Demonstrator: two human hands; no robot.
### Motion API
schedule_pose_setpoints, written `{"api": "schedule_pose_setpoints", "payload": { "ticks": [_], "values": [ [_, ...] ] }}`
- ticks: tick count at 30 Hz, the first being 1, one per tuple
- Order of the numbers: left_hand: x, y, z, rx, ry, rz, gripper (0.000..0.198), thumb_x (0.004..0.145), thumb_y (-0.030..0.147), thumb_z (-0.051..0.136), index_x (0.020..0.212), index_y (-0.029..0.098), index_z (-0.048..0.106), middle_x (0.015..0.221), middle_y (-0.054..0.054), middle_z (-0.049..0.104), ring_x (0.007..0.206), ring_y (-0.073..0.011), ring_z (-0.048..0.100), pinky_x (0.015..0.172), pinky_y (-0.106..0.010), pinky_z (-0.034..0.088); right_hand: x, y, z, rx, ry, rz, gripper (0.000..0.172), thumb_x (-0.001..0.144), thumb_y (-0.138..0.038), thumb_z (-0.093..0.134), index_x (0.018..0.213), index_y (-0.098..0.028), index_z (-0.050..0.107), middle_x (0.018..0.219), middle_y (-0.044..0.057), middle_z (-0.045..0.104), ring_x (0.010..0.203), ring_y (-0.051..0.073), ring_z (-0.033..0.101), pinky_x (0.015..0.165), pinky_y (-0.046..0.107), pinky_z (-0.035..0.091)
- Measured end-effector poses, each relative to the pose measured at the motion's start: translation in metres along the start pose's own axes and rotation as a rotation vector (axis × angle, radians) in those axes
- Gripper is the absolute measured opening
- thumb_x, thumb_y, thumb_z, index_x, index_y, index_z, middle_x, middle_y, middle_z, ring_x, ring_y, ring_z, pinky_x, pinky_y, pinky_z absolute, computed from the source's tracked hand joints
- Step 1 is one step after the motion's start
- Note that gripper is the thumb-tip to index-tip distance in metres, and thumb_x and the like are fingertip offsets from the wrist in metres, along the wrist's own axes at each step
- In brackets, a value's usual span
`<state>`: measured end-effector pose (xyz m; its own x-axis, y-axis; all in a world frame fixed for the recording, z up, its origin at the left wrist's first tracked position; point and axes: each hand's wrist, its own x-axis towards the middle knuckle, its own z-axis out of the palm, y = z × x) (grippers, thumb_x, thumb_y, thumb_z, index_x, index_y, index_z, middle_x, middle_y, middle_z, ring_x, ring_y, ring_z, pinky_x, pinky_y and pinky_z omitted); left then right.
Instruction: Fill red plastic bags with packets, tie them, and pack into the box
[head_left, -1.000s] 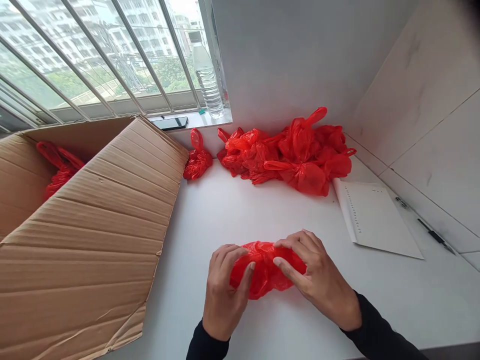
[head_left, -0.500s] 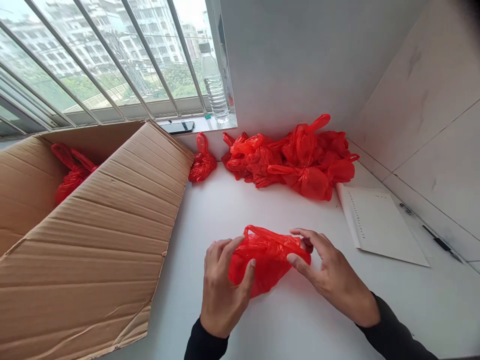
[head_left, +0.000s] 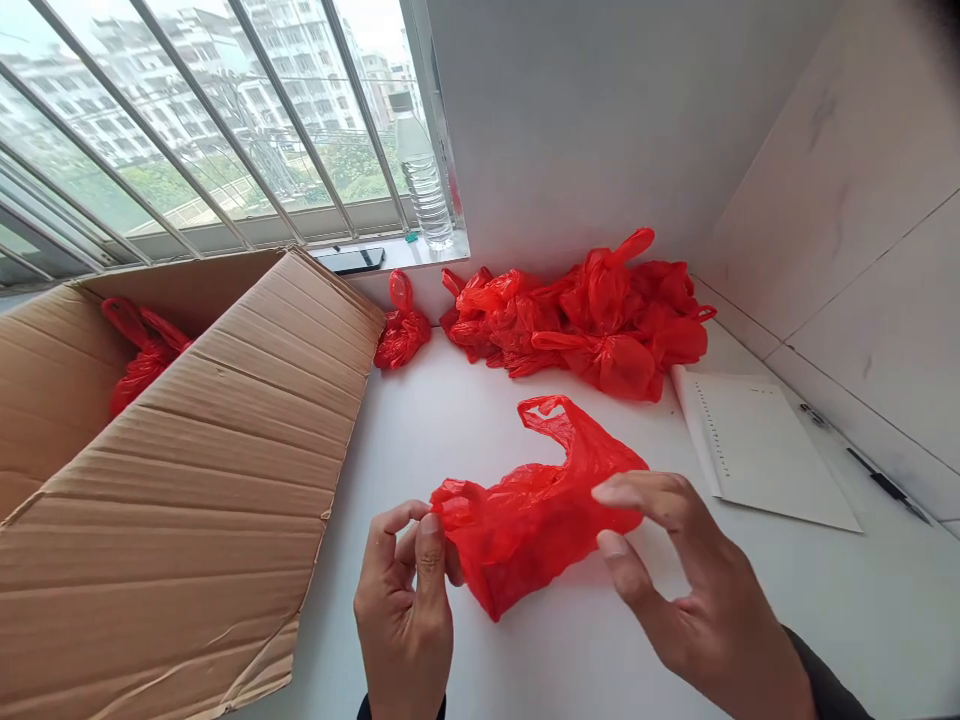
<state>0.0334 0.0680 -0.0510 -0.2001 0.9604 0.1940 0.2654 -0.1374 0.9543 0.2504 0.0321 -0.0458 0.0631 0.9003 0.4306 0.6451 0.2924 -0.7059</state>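
A crumpled red plastic bag (head_left: 536,505) is stretched out between my two hands, low over the white table (head_left: 525,660). My left hand (head_left: 405,610) pinches its left end with thumb and fingers closed. My right hand (head_left: 679,575) grips its right side between thumb and fingers. One handle loop of the bag sticks up and away toward the back.
A heap of knotted red bags (head_left: 585,315) lies against the back wall, one more (head_left: 403,325) beside it. A large open cardboard box (head_left: 180,470) with a red bag (head_left: 139,355) inside fills the left. A notebook (head_left: 757,445) and pen (head_left: 885,487) lie at right. A water bottle (head_left: 421,175) and phone (head_left: 352,260) rest on the sill.
The bag was balled up between my hands; now it is pulled apart and spread wider, with a handle loop freed. My hands have moved apart and nearer to me.
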Motion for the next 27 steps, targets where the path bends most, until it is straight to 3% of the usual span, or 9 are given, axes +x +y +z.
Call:
{"api": "schedule_pose_setpoints", "payload": {
  "ticks": [3, 6, 10, 13, 15, 18, 23, 25, 27],
  "values": [
    [-0.005, 0.004, 0.001, -0.044, -0.034, 0.041, 0.015, 0.096, 0.038, 0.056, 0.099, 0.023, 0.057, 0.073, 0.002, 0.064, 0.068, -0.014, 0.062, 0.061, -0.024, 0.051, 0.012, -0.006, 0.014, -0.138, -0.283, -0.231, 0.039, 0.099, -0.02, 0.045, 0.137, -0.025, 0.042, 0.128, 0.008, 0.06, 0.123, 0.026, 0.053, 0.111, 0.052, 0.04],
    [-0.007, 0.002, -0.003, -0.039, 0.0, 0.039, 0.015, 0.096, 0.036, 0.057, 0.102, 0.023, 0.06, 0.092, -0.002, 0.067, 0.084, -0.0169, 0.066, 0.068, -0.025, 0.054, 0.016, -0.002, 0.024, -0.269, -0.433, -0.23, 0.026, 0.101, -0.02, 0.04, 0.123, -0.02, 0.055, 0.107, 0.005, 0.067, 0.102, 0.022, 0.062, 0.116, 0.056, 0.034],
    [-0.014, -0.003, 0.002, 0.087, -0.077, 0.091, 0.022, 0.094, 0.034, 0.056, 0.115, 0.025, 0.055, 0.113, -0.006, 0.063, 0.108, -0.0228, 0.063, 0.091, -0.036, 0.054, 0.009, -0.004, 0.027, -0.332, -0.584, -0.151, 0.026, 0.098, -0.013, 0.039, 0.101, -0.021, 0.063, 0.083, 0.002, 0.066, 0.082, 0.022, 0.061, 0.088, 0.048, 0.055],
    [-0.018, -0.008, 0.014, 0.316, -0.128, 0.174, 0.054, 0.085, 0.033, 0.067, 0.133, 0.025, 0.044, 0.12, -0.009, 0.06, 0.112, -0.0264, 0.059, 0.096, -0.045, 0.05, 0.005, -0.01, 0.028, -0.36, -0.707, -0.135, 0.027, 0.089, -0.003, 0.044, 0.093, -0.022, 0.063, 0.078, 0.001, 0.066, 0.076, 0.023, 0.061, 0.069, 0.04, 0.055],
    [-0.018, -0.01, 0.021, 0.386, -0.155, 0.188, 0.049, 0.084, 0.032, 0.068, 0.128, 0.024, 0.049, 0.111, -0.008, 0.063, 0.101, -0.0252, 0.06, 0.089, -0.043, 0.051, 0.004, -0.012, 0.03, -0.335, -0.732, -0.16, 0.03, 0.085, 0.0, 0.045, 0.096, -0.023, 0.062, 0.08, 0.0, 0.067, 0.074, 0.022, 0.063, 0.068, 0.038, 0.054],
    [-0.015, -0.011, 0.022, 0.334, -0.231, 0.124, 0.01, 0.091, 0.031, 0.058, 0.098, 0.024, 0.061, 0.088, -0.002, 0.064, 0.082, -0.0203, 0.06, 0.075, -0.034, 0.051, 0.005, -0.009, 0.03, -0.245, -0.706, -0.111, 0.036, 0.086, -0.001, 0.043, 0.106, -0.025, 0.061, 0.087, -0.001, 0.069, 0.074, 0.019, 0.067, 0.064, 0.032, 0.052],
    [-0.017, 0.0, 0.002, -0.053, -0.161, -0.137, 0.02, 0.091, 0.043, 0.057, 0.09, 0.024, 0.06, 0.09, -0.003, 0.064, 0.08, -0.0198, 0.059, 0.068, -0.029, 0.052, 0.002, 0.007, 0.028, -0.373, -0.632, 0.112, 0.031, 0.097, -0.014, 0.035, 0.115, -0.024, 0.059, 0.084, 0.003, 0.069, 0.062, 0.021, 0.067, 0.053, 0.034, 0.049],
    [-0.022, 0.007, -0.005, -0.192, -0.16, -0.247, 0.028, 0.089, 0.05, 0.058, 0.081, 0.023, 0.057, 0.08, -0.003, 0.061, 0.072, -0.0188, 0.057, 0.062, -0.027, 0.05, 0.001, 0.01, 0.027, -0.43, -0.595, 0.126, 0.034, 0.098, -0.02, 0.04, 0.131, -0.021, 0.049, 0.094, 0.006, 0.07, 0.064, 0.022, 0.068, 0.053, 0.036, 0.05],
    [-0.027, 0.014, -0.008, -0.261, -0.173, -0.34, 0.03, 0.084, 0.052, 0.063, 0.078, 0.024, 0.055, 0.071, -0.001, 0.056, 0.062, -0.0164, 0.052, 0.055, -0.026, 0.047, 0.002, 0.006, 0.027, -0.466, -0.606, 0.126, 0.033, 0.096, -0.019, 0.044, 0.13, -0.02, 0.048, 0.097, 0.006, 0.068, 0.063, 0.023, 0.067, 0.053, 0.037, 0.049]
  ]
}}
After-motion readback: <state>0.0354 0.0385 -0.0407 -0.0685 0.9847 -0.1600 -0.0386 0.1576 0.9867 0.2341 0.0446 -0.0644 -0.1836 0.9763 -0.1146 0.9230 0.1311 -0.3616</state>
